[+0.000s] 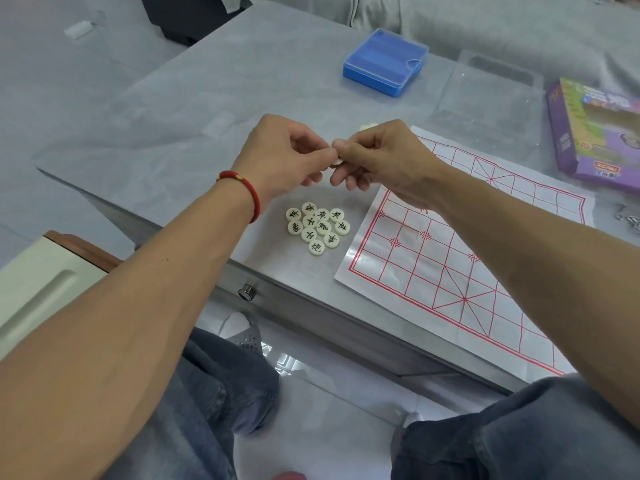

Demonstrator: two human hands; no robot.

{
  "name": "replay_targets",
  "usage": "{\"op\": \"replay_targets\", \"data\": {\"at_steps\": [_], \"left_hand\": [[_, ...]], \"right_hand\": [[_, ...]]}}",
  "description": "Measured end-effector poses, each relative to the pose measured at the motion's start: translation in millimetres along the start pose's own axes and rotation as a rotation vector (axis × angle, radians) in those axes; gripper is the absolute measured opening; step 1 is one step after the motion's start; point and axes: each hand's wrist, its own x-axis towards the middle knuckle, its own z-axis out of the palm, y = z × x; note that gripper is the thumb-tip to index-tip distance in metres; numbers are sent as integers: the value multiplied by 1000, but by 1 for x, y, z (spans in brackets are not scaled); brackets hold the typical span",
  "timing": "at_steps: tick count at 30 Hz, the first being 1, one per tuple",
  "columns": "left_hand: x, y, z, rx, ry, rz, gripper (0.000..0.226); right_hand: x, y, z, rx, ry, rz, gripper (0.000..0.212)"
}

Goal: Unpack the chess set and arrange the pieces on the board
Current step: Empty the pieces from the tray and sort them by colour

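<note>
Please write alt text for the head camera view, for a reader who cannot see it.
Two bare hands, left hand and right hand, pinch one small pale chess piece together above a grey table. Below them lies a cluster of black-lettered pieces, beside a red-lined paper board bearing no visible pieces.

Table (214, 98): I see a grey, marbled top with a metal front edge.
Round knob (246, 292): it sits on the table's front edge, below the left part of the top.
Purple game box (595, 133): it lies flat at the table's right edge.
Cream cabinet (38, 289): it stands off the table's near left corner, brown-trimmed on top.
Red cord bracelet (247, 194): I see it on the left wrist.
Jeans (519, 438): both knees show under the front edge.
</note>
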Motion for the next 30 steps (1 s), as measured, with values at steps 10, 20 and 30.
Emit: {"op": "replay_targets", "data": {"at_steps": [10,20,30], "left_hand": [[-22,-11,-46,639,-70,-126,6],[-29,-9,-42,676,-138,-169,9],[-26,-9,-27,623,81,-60,10]], "right_hand": [[15,37,-36,-645,584,100,25],[16,53,-32,-1154,447,46,33],[9,39,-21,-1094,398,-13,26]]}}
